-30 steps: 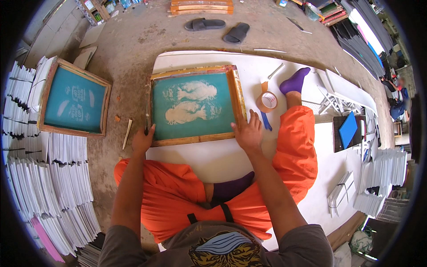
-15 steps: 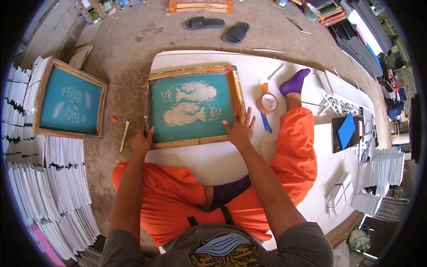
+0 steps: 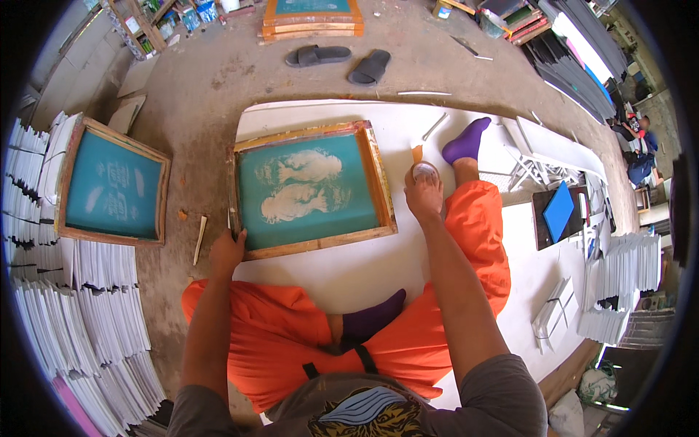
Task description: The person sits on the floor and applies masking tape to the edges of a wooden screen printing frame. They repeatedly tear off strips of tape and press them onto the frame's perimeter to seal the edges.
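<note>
A wooden screen printing frame (image 3: 309, 246) with teal mesh and two pale printed shapes lies on the white board in front of me. My left hand (image 3: 227, 253) is closed at its near left corner, thumb against the wood. A thin grey, dark-ended strip (image 3: 232, 213) runs along the frame's left side by that hand; I cannot tell whether I hold it too. To the right of the frame, my right hand (image 3: 424, 194) is closed over a roll of brown tape (image 3: 423, 170), hiding much of it. A loose brown tape end (image 3: 417, 153) sticks out beyond the roll.
Another teal screen frame (image 3: 113, 182) leans on stacked white sheets (image 3: 80, 298) at left. My purple-socked foot (image 3: 466, 140) rests right of the tape. Black sandals (image 3: 318, 56) lie beyond the white board (image 3: 328, 271). A blue flat piece (image 3: 559, 211) and a tied bundle (image 3: 555, 313) are at right.
My right hand has left the frame's right edge and moved right onto the tape roll, its fingers closing over it. The left hand stays at the frame's corner. The view has shifted slightly.
</note>
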A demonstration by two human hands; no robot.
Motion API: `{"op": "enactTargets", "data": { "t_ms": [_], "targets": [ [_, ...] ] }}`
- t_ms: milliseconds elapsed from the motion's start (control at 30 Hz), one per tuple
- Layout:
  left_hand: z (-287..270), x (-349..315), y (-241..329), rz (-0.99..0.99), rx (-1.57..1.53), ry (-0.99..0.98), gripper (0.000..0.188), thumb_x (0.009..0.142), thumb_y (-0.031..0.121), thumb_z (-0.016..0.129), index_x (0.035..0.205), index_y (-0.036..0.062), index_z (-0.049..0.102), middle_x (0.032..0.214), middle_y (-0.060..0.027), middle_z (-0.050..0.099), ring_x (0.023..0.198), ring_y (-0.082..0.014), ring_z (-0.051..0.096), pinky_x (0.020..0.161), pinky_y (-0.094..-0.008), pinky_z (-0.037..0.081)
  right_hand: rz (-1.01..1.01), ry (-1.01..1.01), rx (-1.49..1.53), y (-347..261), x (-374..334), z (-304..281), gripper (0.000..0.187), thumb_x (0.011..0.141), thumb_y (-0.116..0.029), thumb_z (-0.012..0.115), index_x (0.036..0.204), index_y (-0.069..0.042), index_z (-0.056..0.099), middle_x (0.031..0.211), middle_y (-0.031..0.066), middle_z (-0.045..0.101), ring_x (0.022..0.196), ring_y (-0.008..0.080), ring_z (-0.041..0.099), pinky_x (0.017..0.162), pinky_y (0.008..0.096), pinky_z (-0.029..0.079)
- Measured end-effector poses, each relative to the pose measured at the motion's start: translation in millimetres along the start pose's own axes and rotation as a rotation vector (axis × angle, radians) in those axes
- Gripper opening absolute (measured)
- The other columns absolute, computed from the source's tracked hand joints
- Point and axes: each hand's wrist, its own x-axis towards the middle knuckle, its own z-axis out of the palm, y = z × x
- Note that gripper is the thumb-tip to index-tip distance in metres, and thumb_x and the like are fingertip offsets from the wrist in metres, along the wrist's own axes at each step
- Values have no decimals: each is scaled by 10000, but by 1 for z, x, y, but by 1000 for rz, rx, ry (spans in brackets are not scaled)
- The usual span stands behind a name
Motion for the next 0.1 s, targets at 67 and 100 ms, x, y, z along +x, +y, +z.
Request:
{"op": "enactTargets", "data": {
  "t_ms": [67, 100],
  "targets": [
    [-5, -7, 9, -51, 71, 2, 719, 955, 682, 579, 1189, 9, 671, 1124, -279, 728, 1082, -487, 689, 958, -567, 521, -6, -142, 15, 6, 5, -5, 319, 940, -257, 700, 1184, -58, 651, 1437, 220, 578, 1362, 367, 523, 1117, 530, 399],
    [-9, -10, 19, -107, 109, 4, 785, 943, 716, 571, 1330, 35, 616, 1192, -271, 722, 1127, -488, 681, 992, -570, 511, 28, -251, 44, 10, 12, -9, 426, 954, -282, 699, 1352, -142, 638, 1458, 209, 577, 1368, 430, 506, 1199, 507, 340]
  ]
}}
